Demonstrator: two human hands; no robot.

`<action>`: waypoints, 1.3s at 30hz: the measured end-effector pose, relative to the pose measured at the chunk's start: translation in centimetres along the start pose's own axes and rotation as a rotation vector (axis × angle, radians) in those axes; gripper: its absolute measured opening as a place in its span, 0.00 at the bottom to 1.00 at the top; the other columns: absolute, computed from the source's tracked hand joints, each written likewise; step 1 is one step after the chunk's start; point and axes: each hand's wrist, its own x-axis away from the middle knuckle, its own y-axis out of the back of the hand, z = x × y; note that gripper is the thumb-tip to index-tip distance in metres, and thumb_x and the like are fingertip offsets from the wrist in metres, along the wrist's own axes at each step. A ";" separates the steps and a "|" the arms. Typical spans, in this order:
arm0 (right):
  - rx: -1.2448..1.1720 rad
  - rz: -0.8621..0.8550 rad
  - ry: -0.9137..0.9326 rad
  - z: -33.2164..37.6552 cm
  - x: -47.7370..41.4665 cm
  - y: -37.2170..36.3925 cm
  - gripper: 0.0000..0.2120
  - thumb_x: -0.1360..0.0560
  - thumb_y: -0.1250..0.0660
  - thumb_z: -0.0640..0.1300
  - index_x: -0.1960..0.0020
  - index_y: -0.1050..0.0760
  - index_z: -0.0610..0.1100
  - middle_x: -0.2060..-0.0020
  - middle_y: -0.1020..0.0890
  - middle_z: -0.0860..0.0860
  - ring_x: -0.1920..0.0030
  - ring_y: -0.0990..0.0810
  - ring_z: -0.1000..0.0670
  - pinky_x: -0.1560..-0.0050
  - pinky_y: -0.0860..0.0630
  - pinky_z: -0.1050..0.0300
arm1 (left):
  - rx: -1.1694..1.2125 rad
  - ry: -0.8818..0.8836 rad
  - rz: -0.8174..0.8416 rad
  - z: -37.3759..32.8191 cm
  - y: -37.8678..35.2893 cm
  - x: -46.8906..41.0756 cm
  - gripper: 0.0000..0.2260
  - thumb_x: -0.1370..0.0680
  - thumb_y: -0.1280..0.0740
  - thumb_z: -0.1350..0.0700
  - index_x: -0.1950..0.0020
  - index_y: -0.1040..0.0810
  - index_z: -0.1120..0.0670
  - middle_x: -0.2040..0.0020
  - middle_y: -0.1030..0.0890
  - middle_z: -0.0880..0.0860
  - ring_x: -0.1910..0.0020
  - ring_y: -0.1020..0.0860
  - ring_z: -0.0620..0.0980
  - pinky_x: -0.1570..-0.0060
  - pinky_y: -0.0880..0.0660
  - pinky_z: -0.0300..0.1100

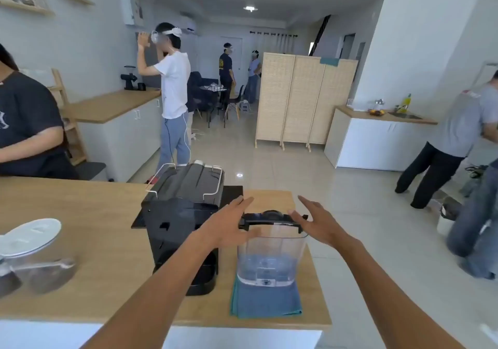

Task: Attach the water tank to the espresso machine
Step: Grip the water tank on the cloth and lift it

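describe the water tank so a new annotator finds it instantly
On the wooden counter, right of the black espresso machine, a blue cloth lies near the front edge. The water tank stands on it: clear, part-filled, black-lidded, between both open hands.

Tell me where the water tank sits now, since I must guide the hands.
The water tank stands on a blue cloth, right of the espresso machine, between both open hands.

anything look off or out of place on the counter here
Only the water tank: it stands apart from the espresso machine, upright on a blue cloth near the counter edge, part filled. Both hands are open beside its top. No spill or damage shows.
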 end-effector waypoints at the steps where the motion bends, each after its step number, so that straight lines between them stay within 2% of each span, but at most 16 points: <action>1: -0.003 0.003 -0.017 -0.5 0.1 -0.3 0.42 0.25 0.43 0.72 0.17 0.45 0.53 0.20 0.38 0.47 0.26 0.30 0.42 0.28 0.36 0.47 | 0.026 0.028 0.025 0.0 -0.5 0.0 0.44 0.26 0.37 0.30 0.17 0.52 0.45 0.16 0.51 0.51 0.19 0.46 0.52 0.23 0.42 0.51; 5: -0.011 0.045 -0.106 -2.3 -0.2 -1.5 0.44 0.25 0.44 0.73 0.17 0.45 0.49 0.21 0.36 0.43 0.23 0.34 0.40 0.28 0.36 0.46 | 0.211 0.151 0.029 0.1 -2.2 -0.4 0.41 0.22 0.39 0.34 0.17 0.54 0.48 0.17 0.49 0.51 0.18 0.49 0.52 0.23 0.44 0.50; 9: -0.063 0.042 -0.125 -2.8 -0.8 -1.8 0.47 0.26 0.45 0.74 0.17 0.45 0.47 0.22 0.33 0.42 0.23 0.34 0.40 0.27 0.36 0.45 | 0.349 0.232 -0.010 -0.3 -3.0 -1.6 0.40 0.19 0.39 0.39 0.17 0.55 0.55 0.18 0.44 0.54 0.20 0.43 0.54 0.25 0.41 0.46; 13: -0.051 0.015 -0.181 -3.3 -1.3 -2.3 0.52 0.30 0.43 0.78 0.19 0.42 0.43 0.24 0.30 0.41 0.25 0.31 0.40 0.31 0.33 0.44 | 0.464 0.373 -0.045 -0.1 -4.0 -2.7 0.42 0.20 0.39 0.38 0.17 0.57 0.56 0.18 0.43 0.56 0.20 0.42 0.56 0.24 0.42 0.50; 15: -0.064 0.022 -0.186 -3.5 -1.6 -2.5 0.48 0.31 0.42 0.78 0.23 0.33 0.45 0.29 0.24 0.43 0.32 0.26 0.42 0.38 0.30 0.48 | 0.500 0.418 -0.073 0.0 -4.4 -3.1 0.43 0.21 0.39 0.37 0.17 0.58 0.56 0.17 0.45 0.57 0.20 0.44 0.57 0.23 0.43 0.53; 17: -0.111 0.045 -0.170 -3.6 -1.8 -2.5 0.40 0.29 0.41 0.76 0.28 0.27 0.49 0.34 0.20 0.46 0.36 0.23 0.43 0.43 0.32 0.53 | 0.553 0.460 -0.099 0.1 -4.8 -3.6 0.45 0.22 0.37 0.36 0.17 0.58 0.56 0.17 0.46 0.56 0.19 0.45 0.57 0.22 0.43 0.53; 19: -0.151 0.073 -0.169 -3.4 -1.8 -2.5 0.35 0.27 0.39 0.73 0.30 0.24 0.51 0.39 0.18 0.48 0.33 0.24 0.42 0.44 0.33 0.55 | 0.615 0.512 -0.117 0.3 -5.1 -4.0 0.46 0.24 0.34 0.36 0.17 0.52 0.57 0.18 0.41 0.55 0.20 0.42 0.57 0.23 0.41 0.53; 21: -0.193 0.092 -0.158 -3.2 -1.7 -2.5 0.32 0.26 0.39 0.71 0.31 0.23 0.52 0.42 0.18 0.49 0.34 0.23 0.43 0.43 0.33 0.55 | 0.666 0.543 -0.116 0.6 -5.3 -4.2 0.38 0.26 0.32 0.35 0.23 0.34 0.55 0.26 0.27 0.53 0.27 0.31 0.56 0.27 0.33 0.52; 23: -0.245 0.090 -0.152 -3.0 -1.6 -2.5 0.26 0.25 0.37 0.69 0.35 0.22 0.54 0.37 0.19 0.48 0.36 0.23 0.45 0.43 0.34 0.55 | 0.710 0.527 -0.114 0.7 -5.3 -4.0 0.26 0.26 0.30 0.36 0.36 0.21 0.52 0.40 0.18 0.49 0.36 0.23 0.53 0.37 0.28 0.46; 25: -0.287 0.088 -0.151 -3.2 -1.4 -2.6 0.22 0.25 0.36 0.67 0.37 0.24 0.56 0.33 0.21 0.48 0.34 0.25 0.46 0.41 0.33 0.54 | 0.731 0.504 -0.128 0.9 -5.2 -3.7 0.21 0.26 0.29 0.38 0.41 0.21 0.50 0.46 0.19 0.47 0.40 0.22 0.51 0.43 0.28 0.43; 27: -0.332 0.065 -0.137 -3.3 -1.1 -2.8 0.28 0.25 0.34 0.66 0.30 0.26 0.53 0.31 0.22 0.50 0.29 0.27 0.47 0.36 0.32 0.53 | 0.745 0.475 -0.164 0.8 -5.0 -3.5 0.19 0.27 0.26 0.40 0.41 0.24 0.45 0.45 0.19 0.44 0.42 0.21 0.47 0.46 0.28 0.38; 30: -0.413 -0.007 -0.131 -3.5 -0.8 -3.2 0.26 0.25 0.30 0.63 0.30 0.27 0.56 0.37 0.21 0.55 0.31 0.26 0.49 0.38 0.33 0.56 | 0.775 0.418 -0.282 0.9 -5.0 -3.2 0.17 0.31 0.22 0.42 0.45 0.22 0.39 0.52 0.15 0.40 0.56 0.19 0.37 0.61 0.27 0.26; 33: -0.468 -0.042 -0.105 -3.3 -0.5 -3.6 0.24 0.25 0.30 0.62 0.31 0.29 0.60 0.41 0.22 0.60 0.35 0.25 0.52 0.40 0.32 0.56 | 0.789 0.369 -0.384 1.2 -5.4 -2.9 0.19 0.34 0.19 0.44 0.48 0.22 0.33 0.64 0.14 0.41 0.66 0.19 0.36 0.67 0.27 0.26; 35: -0.486 -0.065 -0.084 -3.2 -0.3 -3.8 0.28 0.26 0.30 0.63 0.28 0.31 0.60 0.40 0.23 0.61 0.37 0.26 0.54 0.39 0.31 0.56 | 0.768 0.339 -0.428 1.3 -5.5 -2.8 0.21 0.34 0.19 0.45 0.49 0.25 0.30 0.62 0.13 0.40 0.63 0.17 0.37 0.64 0.25 0.27; 37: -0.505 -0.077 -0.068 -3.1 -0.3 -3.8 0.30 0.26 0.30 0.64 0.27 0.32 0.62 0.39 0.23 0.62 0.38 0.25 0.56 0.40 0.30 0.56 | 0.734 0.324 -0.461 1.2 -5.6 -2.6 0.25 0.35 0.18 0.45 0.42 0.25 0.34 0.56 0.13 0.41 0.57 0.15 0.40 0.58 0.22 0.29; 39: -0.520 -0.081 -0.050 -3.1 -0.3 -3.8 0.28 0.25 0.32 0.65 0.27 0.32 0.64 0.38 0.22 0.61 0.38 0.23 0.54 0.39 0.28 0.54 | 0.714 0.294 -0.502 1.2 -5.8 -2.6 0.29 0.35 0.18 0.46 0.36 0.23 0.39 0.53 0.13 0.42 0.54 0.14 0.42 0.57 0.20 0.31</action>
